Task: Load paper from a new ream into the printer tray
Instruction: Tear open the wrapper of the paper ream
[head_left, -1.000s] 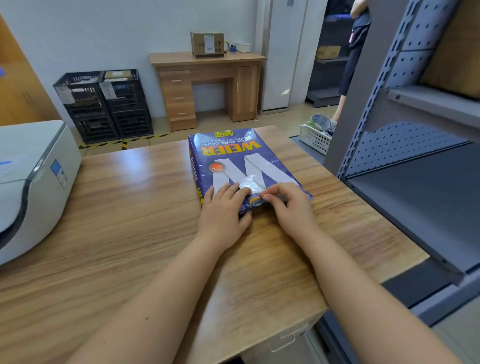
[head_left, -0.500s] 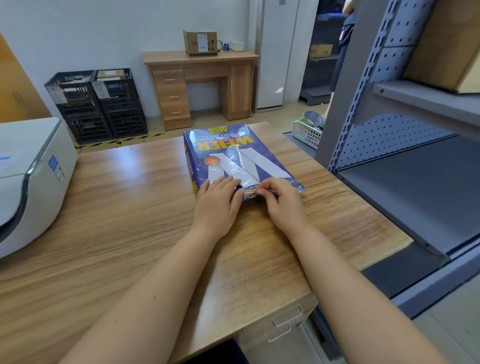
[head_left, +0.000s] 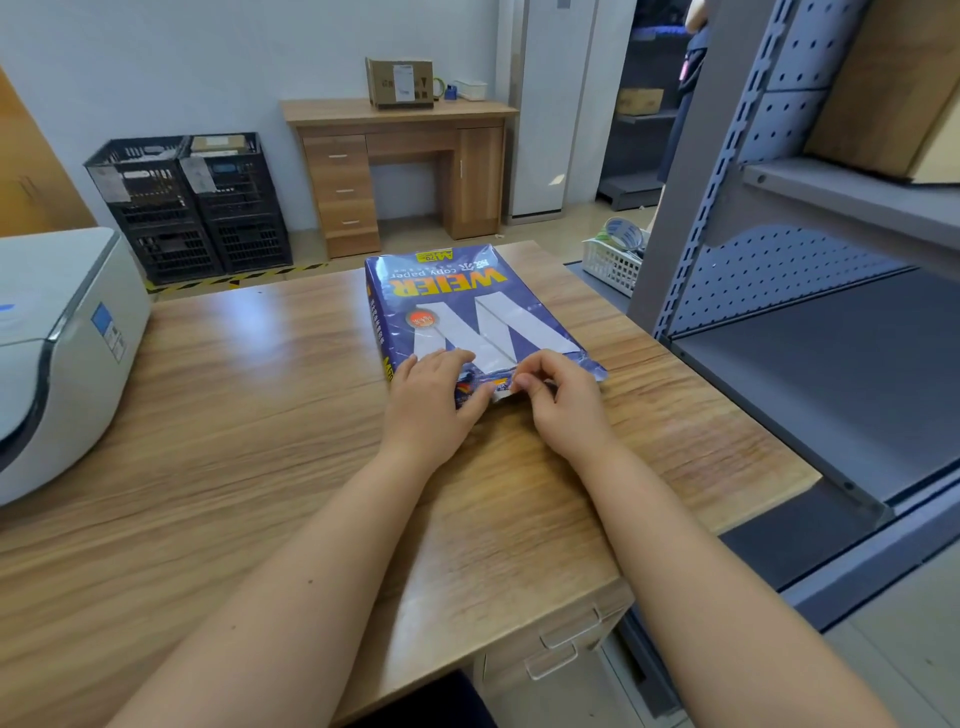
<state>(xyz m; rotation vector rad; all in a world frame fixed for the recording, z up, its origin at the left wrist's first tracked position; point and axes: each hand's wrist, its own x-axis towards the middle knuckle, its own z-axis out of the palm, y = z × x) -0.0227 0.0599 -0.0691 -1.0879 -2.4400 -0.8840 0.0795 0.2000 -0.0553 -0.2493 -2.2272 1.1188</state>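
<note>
The worktop (head_left: 234, 415) lies bare and open between the printer (head_left: 57, 353) at its left edge and the ream of paper (head_left: 467, 312) near its right side, so a hand could pass freely there. Both hands (head_left: 431, 405) and forearms take up the strip in front of the ream. Close on the right, a grey metal shelf unit (head_left: 810, 364) walls off that side, its lower shelf jutting beside the worktop edge.
</note>
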